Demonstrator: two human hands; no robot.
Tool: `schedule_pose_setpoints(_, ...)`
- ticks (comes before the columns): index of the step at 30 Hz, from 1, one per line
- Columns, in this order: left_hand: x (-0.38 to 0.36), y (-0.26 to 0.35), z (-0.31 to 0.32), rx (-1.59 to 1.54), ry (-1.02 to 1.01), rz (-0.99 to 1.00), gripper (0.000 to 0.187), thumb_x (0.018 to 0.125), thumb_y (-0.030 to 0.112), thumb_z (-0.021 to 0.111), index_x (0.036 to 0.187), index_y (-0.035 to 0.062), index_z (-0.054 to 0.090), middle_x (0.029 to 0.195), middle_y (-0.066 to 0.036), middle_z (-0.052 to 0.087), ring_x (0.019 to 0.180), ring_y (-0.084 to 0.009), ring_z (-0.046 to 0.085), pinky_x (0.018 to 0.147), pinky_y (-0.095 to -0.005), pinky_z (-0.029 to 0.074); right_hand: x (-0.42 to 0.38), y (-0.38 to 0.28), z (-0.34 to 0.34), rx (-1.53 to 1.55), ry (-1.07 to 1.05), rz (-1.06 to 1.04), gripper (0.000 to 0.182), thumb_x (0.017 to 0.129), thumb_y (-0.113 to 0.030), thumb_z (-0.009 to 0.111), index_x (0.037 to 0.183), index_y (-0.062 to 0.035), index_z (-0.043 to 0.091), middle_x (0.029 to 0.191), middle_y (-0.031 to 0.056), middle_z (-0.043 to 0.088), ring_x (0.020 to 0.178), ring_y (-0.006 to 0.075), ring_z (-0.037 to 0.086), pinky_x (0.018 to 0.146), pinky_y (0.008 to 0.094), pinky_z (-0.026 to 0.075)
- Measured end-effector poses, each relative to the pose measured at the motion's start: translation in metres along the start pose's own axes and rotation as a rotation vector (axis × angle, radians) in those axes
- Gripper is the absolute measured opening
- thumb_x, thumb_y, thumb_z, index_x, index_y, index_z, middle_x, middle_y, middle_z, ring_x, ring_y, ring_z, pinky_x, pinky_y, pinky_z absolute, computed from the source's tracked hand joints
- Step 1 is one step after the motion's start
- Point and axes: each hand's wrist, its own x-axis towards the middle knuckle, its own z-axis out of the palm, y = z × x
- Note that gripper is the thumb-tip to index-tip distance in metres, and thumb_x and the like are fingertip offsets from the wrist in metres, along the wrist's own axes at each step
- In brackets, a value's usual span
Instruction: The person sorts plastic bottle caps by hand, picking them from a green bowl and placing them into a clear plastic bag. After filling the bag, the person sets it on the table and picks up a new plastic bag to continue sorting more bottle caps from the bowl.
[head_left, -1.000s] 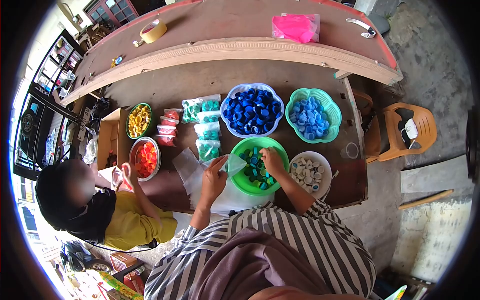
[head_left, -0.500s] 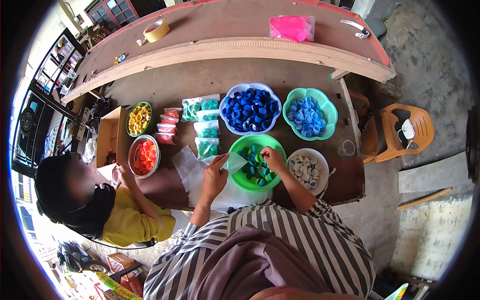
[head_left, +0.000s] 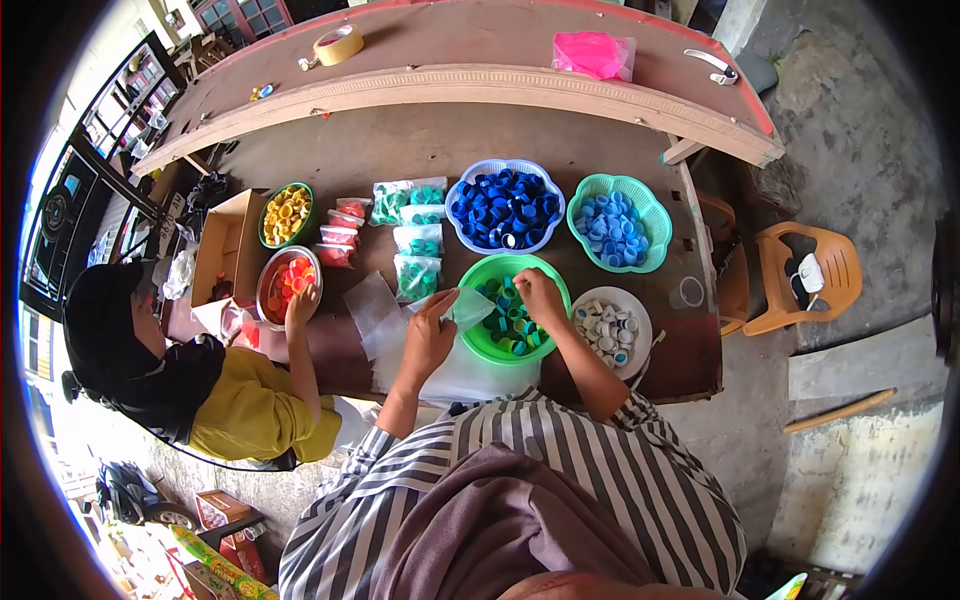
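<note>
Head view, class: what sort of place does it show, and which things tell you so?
Probably a small, informal workshop: bowls of plastic caps largely grouped by colour, filled clear bags lined up on a table, and a tape roll nearby.

- Plastic bag (head_left: 468, 309): noted as whitish.
- Bright green bowl (head_left: 474, 336): green and teal caps (head_left: 513, 328) observed inside.
- Lavender-blue basket (head_left: 492, 165): dark blue caps (head_left: 506, 208) recorded.
- Mint-green basket (head_left: 657, 225): light blue caps (head_left: 611, 235) recorded.
- White bowl (head_left: 645, 322): off-white caps (head_left: 605, 330) seen, a little blue noted.
- Silver bowl (head_left: 263, 300): orange-red caps (head_left: 288, 282) logged.
- Dark green bowl (head_left: 309, 225): yellow caps (head_left: 286, 212) logged.
- Shirt (head_left: 610, 460): striped in black and white.
- Scarf (head_left: 490, 530): muted mauve.
- Co-worker's top (head_left: 245, 405): coloured mustard yellow.
- Tabletop (head_left: 550, 135): recorded as brown.
</note>
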Motion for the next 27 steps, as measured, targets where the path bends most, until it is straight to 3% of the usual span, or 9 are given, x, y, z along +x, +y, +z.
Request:
schedule_pose_setpoints(3,-0.003,0.004,-0.004,0.007,0.009,-0.002,0.051,0.074,-0.004,0.051,0.123,0.0041,0.062,0.125,-0.016,0.061,0.079,-0.0275,0.066,0.071,-0.0327,0.051,-0.009,0.021,0.021,-0.209,-0.102,-0.088,0.015,0.081,-0.005,0.067,0.095,-0.0051,0.063,0.097,0.0119,0.060,0.096,0.0320,0.059,0.083,0.0414,0.048)
schedule_pose_setpoints(5,-0.005,0.009,-0.007,-0.005,-0.001,-0.041,0.051,0.074,-0.005,0.051,0.123,0.0041,0.062,0.125,-0.016,0.061,0.078,-0.0270,0.066,0.070,-0.0325,0.050,-0.014,0.027,0.031,-0.320,-0.079,-0.147,0.014,0.080,-0.003,0.067,0.093,-0.0045,0.065,0.094,0.0129,0.060,0.087,0.0320,0.062,0.076,0.0407,0.050)
schedule_pose_setpoints(11,-0.009,0.005,-0.007,0.000,0.011,-0.076,0.051,0.074,-0.005,0.051,0.123,0.0039,0.062,0.126,-0.016,0.061,0.078,-0.0265,0.066,0.070,-0.0314,0.050,-0.002,0.057,0.035,-0.053,-0.120,0.007,0.016,0.078,0.004,0.066,0.093,-0.0013,0.065,0.089,0.0128,0.066,0.082,0.0285,0.065,0.070,0.0358,0.051)
schedule_pose_setpoints(12,-0.008,0.005,-0.006,0.006,0.010,-0.084,0.052,0.073,-0.005,0.051,0.123,0.0038,0.062,0.125,-0.016,0.061,0.080,-0.0273,0.066,0.071,-0.0319,0.051,-0.001,0.046,0.028,0.062,-0.090,0.010,0.015,0.080,0.003,0.067,0.095,-0.0006,0.064,0.084,0.0105,0.067,0.079,0.0227,0.067,0.068,0.0315,0.051)
schedule_pose_setpoints(15,-0.002,0.004,-0.002,0.004,0.009,-0.090,0.052,0.073,-0.005,0.051,0.123,0.0036,0.062,0.125,-0.017,0.061,0.084,-0.0292,0.066,0.073,-0.0329,0.051,0.004,-0.016,-0.001,0.195,-0.007,-0.003,0.020,0.081,0.003,0.067,0.100,-0.0024,0.063,0.094,0.0114,0.064,0.081,0.0251,0.066,0.071,0.0327,0.052)
schedule_pose_setpoints(18,0.001,0.002,0.003,0.021,0.012,-0.065,0.052,0.073,-0.005,0.050,0.123,0.0032,0.061,0.125,-0.017,0.061,0.088,-0.0311,0.066,0.076,-0.0339,0.051,-0.002,-0.088,-0.025,0.330,0.132,-0.274,0.021,0.083,0.004,0.066,0.102,-0.0030,0.061,0.100,0.0108,0.063,0.086,0.0243,0.065,0.073,0.0321,0.052)
schedule_pose_setpoints(22,0.006,0.004,0.007,0.007,0.000,-0.044,0.052,0.073,-0.005,0.050,0.124,0.0031,0.061,0.125,-0.017,0.061,0.089,-0.0316,0.066,0.077,-0.0348,0.051,-0.019,-0.110,-0.027,0.133,-0.220,-0.421,0.026,0.083,-0.001,0.067,0.108,-0.0070,0.063,0.103,0.0115,0.064,0.092,0.0286,0.063,0.081,0.0360,0.051)
schedule_pose_setpoints(26,0.004,0.010,0.002,0.003,-0.017,-0.073,0.053,0.074,-0.006,0.050,0.124,0.0033,0.061,0.125,-0.017,0.061,0.086,-0.0292,0.066,0.072,-0.0336,0.051,-0.010,-0.097,-0.026,0.273,-0.051,-0.302,0.026,0.083,-0.005,0.069,0.109,-0.0072,0.064,0.098,0.0110,0.066,0.094,0.0285,0.064,0.082,0.0348,0.051)
schedule_pose_setpoints(27,0.003,0.013,-0.001,-0.004,-0.007,-0.075,0.053,0.074,-0.007,0.050,0.125,0.0033,0.061,0.125,-0.016,0.061,0.083,-0.0274,0.066,0.070,-0.0324,0.051,-0.007,-0.085,-0.026,0.426,-0.064,-0.064,0.026,0.083,-0.003,0.068,0.108,-0.0065,0.064,0.095,0.0109,0.066,0.092,0.0292,0.064,0.082,0.0341,0.051)
